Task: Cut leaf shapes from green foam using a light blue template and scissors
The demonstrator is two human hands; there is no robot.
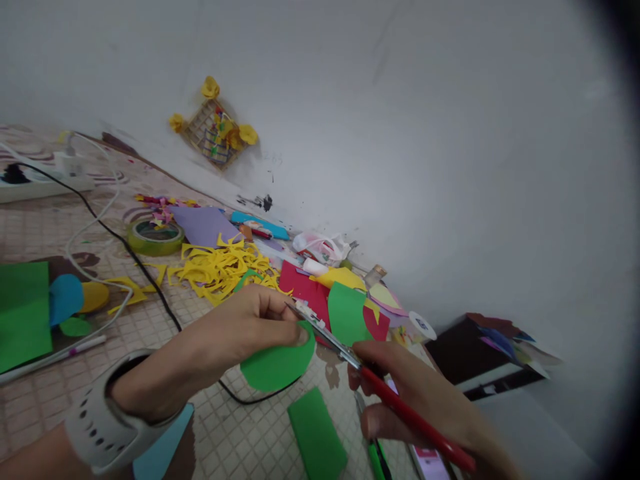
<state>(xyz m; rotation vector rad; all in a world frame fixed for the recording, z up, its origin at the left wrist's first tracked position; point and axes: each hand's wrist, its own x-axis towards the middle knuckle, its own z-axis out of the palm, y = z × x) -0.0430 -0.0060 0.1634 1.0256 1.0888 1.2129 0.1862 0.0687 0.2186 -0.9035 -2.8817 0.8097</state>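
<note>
My left hand (pixel 245 325), wearing a watch with a pale strap (pixel 103 423), pinches a rounded piece of green paper (pixel 278 368) between thumb and fingers. In my right hand (pixel 433 385) is a pair of scissors (pixel 405 415) with red handles. Their metal blades point up and left, close against the paper's upper edge by my left fingertips. How far apart the blades are, I cannot tell. Below the held piece lies a green paper strip (pixel 317 433). A green-handled cutter (pixel 377 459) lies beneath my right hand.
Yellow paper scraps (pixel 225 267) are heaped beyond my left hand. A tape roll (pixel 155 237), purple paper (pixel 206 225) and red paper (pixel 304 283) lie near the wall. A black cable (pixel 133 253) crosses the table. At right stands a dark box (pixel 453 350); at left, a power strip (pixel 47 188).
</note>
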